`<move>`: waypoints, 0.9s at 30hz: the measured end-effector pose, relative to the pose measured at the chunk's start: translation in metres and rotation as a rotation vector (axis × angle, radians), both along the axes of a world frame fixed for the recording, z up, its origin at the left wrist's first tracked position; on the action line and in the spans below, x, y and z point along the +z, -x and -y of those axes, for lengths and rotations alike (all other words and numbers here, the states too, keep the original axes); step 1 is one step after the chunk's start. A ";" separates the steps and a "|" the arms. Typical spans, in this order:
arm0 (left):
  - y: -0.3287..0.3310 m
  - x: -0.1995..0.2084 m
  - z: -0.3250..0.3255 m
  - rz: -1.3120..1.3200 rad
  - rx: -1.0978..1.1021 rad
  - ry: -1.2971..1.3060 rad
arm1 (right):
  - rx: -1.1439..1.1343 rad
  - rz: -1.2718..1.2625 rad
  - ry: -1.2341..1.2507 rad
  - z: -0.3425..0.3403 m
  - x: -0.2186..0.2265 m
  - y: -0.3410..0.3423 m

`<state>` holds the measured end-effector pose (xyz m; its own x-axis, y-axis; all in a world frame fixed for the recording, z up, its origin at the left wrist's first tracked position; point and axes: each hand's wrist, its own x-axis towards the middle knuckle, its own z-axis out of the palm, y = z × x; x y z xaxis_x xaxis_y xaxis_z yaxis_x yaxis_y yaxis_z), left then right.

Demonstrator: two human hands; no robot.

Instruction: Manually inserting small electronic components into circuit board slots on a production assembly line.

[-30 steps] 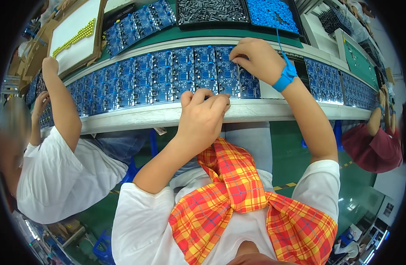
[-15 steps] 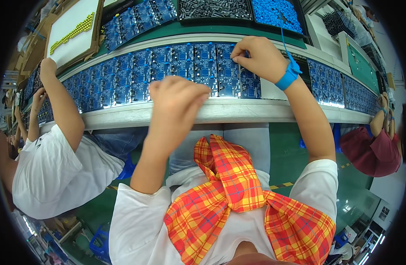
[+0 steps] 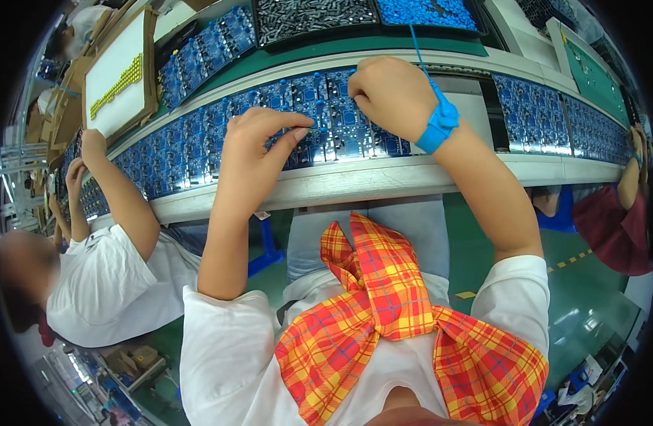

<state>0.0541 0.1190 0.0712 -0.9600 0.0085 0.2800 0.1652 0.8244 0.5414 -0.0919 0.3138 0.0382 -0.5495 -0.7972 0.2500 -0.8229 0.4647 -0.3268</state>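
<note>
A long row of blue circuit boards (image 3: 205, 128) lies along the bench in front of me. Over the near side of the row, my left hand (image 3: 259, 142) pinches a small dark part (image 3: 313, 126) between thumb and forefinger, its exact kind too small to tell. Further right, my right hand (image 3: 389, 96) is closed with bent fingers at the far edge of the boards, beside a small blue piece on one of them. What those fingertips grip is hidden behind the hand. A blue wrist strap (image 3: 438, 126) with a coiled cord circles my right wrist.
Behind the row stand a black tray of dark small parts (image 3: 316, 13) and a tray of blue small parts (image 3: 429, 14). More boards (image 3: 209, 53) lie at the back left, near a white panel with yellow pieces (image 3: 117, 85). Co-workers sit on both sides, one in white (image 3: 120, 284).
My left hand, blurred before, is now sharper, with thumb and forefinger meeting on a small part. The whole view has shifted a little; my right hand stays at the boards' far edge.
</note>
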 end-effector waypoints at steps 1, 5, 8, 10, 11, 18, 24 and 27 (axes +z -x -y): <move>0.003 -0.002 -0.002 0.038 0.006 -0.057 | 0.015 -0.075 0.007 -0.002 -0.003 0.000; 0.016 -0.007 -0.005 0.131 -0.005 -0.159 | 0.141 -0.175 0.528 -0.012 -0.008 0.031; 0.022 -0.008 -0.008 0.151 -0.041 -0.147 | -0.234 -0.206 0.511 -0.037 0.017 0.069; 0.027 -0.008 -0.009 0.122 -0.064 -0.009 | -0.375 -0.207 0.433 -0.048 0.018 0.082; 0.030 -0.008 -0.010 0.107 -0.078 0.059 | -0.501 -0.211 0.343 -0.053 0.017 0.086; 0.045 -0.009 -0.017 -0.019 -0.268 0.429 | -0.529 0.085 0.354 -0.048 0.017 0.094; 0.049 -0.011 -0.022 -0.039 -0.298 0.505 | -0.532 0.063 0.494 -0.051 0.012 0.097; 0.049 -0.011 -0.022 -0.045 -0.314 0.503 | -0.487 0.195 0.698 -0.054 0.012 0.099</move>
<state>0.0047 0.1415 0.0599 -0.8773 0.4324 0.2081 0.4565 0.8857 0.0840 -0.1911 0.3674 0.0505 -0.8729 -0.1624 0.4601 -0.4850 0.3910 -0.7822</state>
